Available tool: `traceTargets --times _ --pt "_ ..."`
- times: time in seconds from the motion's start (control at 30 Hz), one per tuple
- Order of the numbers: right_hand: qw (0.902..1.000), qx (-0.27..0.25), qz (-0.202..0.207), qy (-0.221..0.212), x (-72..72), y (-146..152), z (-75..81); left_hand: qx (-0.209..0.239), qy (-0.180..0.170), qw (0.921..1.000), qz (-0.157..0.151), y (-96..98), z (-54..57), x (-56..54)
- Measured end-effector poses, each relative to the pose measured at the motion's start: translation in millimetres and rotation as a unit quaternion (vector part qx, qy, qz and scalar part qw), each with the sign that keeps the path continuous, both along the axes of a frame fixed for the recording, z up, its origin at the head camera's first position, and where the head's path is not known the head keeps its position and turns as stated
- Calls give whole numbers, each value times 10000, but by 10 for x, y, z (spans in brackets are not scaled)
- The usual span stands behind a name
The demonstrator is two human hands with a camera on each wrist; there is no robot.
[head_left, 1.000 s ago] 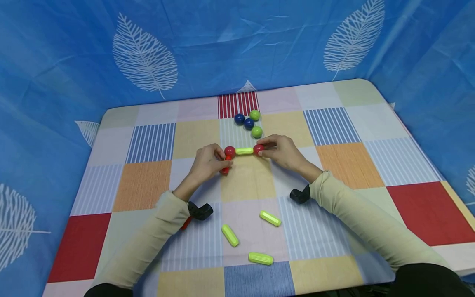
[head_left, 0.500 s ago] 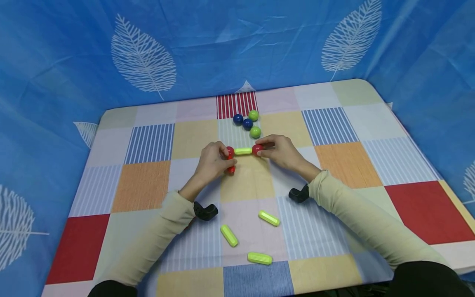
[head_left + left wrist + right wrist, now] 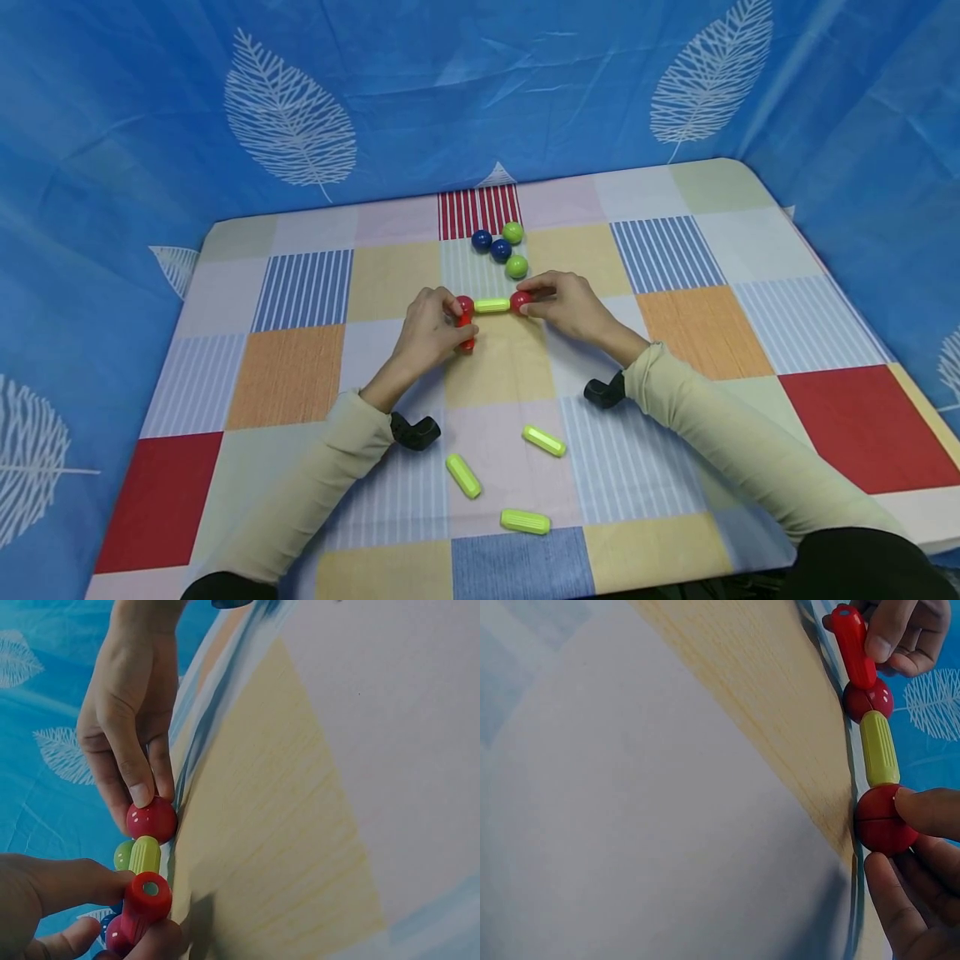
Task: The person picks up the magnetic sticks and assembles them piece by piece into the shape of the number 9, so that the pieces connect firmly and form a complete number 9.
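Observation:
My left hand [image 3: 431,329] pinches a red ribbed rod [image 3: 853,646] between thumb and fingers. That rod's far end meets the left red ball [image 3: 868,701], and a round metallic spot shows on its free end [image 3: 151,888] in the left wrist view. A yellow-green rod [image 3: 492,306] joins the left ball to a second red ball [image 3: 885,819]. My right hand [image 3: 566,307] grips this second ball with thumb and fingertips. Whether the red rod is firmly attached to the left ball, I cannot tell.
Just beyond the hands lie two blue balls [image 3: 501,250] and two green balls [image 3: 517,267]. Loose yellow-green rods [image 3: 463,476] lie nearer the front on the patchwork tablecloth [image 3: 285,467]. A blue leaf-patterned curtain [image 3: 450,92] stands behind and at both sides.
My left hand has shifted slightly right, bringing the red rod more in line below the left ball. A red piece by the left forearm is now hidden. The right hand keeps its grip.

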State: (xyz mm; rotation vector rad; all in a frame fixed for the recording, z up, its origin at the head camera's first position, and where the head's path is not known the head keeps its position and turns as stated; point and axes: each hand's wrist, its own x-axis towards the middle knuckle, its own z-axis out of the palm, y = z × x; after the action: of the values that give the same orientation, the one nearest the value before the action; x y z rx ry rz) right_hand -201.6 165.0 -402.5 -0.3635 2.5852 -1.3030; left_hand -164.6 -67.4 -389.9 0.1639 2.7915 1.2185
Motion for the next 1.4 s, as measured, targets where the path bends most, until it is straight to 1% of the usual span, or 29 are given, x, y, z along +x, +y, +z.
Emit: traceTargets --times 0.23,0.4,0.57,0.7,0.8,0.83,0.9,0.97,1.03,1.13,1.23,1.33,1.4 --pt "10000 -62 -46 16 6 45 -5 -31 -113 9999 -12 11 13 9" --pt "9999 -55 -124 5 19 83 8 108 -94 9998 -119 -13 29 17" --pt "9998 -99 -179 -6 33 112 23 241 -106 9994 -221 -39 81 -9" --pt "9997 -131 -192 -12 42 135 14 288 -14 9988 -398 -46 183 -77" --pt "9997 -164 -206 -14 50 148 10 394 211 9970 -629 -33 316 -189" --pt "9996 -171 -210 -13 51 152 9 425 288 9961 -715 -25 364 -240" --pt "9996 -180 -215 -1 53 153 12 589 336 9940 -859 2 448 -362" --pt "9996 -182 -203 36 52 148 16 704 308 9924 -959 30 512 -497" --pt "9996 -195 -182 62 52 136 22 757 142 9923 -967 57 536 -638" --pt "9996 -226 -137 98 55 112 28 684 -82 9936 -893 90 503 -834" --pt "9996 -264 -91 97 59 82 21 474 -192 9953 -820 109 406 -998" --pt "9995 -290 -26 86 60 47 10 249 -129 9964 -799 118 301 -1114" --pt "9995 -288 -1 100 59 24 10 170 -74 9966 -807 122 243 -1166"
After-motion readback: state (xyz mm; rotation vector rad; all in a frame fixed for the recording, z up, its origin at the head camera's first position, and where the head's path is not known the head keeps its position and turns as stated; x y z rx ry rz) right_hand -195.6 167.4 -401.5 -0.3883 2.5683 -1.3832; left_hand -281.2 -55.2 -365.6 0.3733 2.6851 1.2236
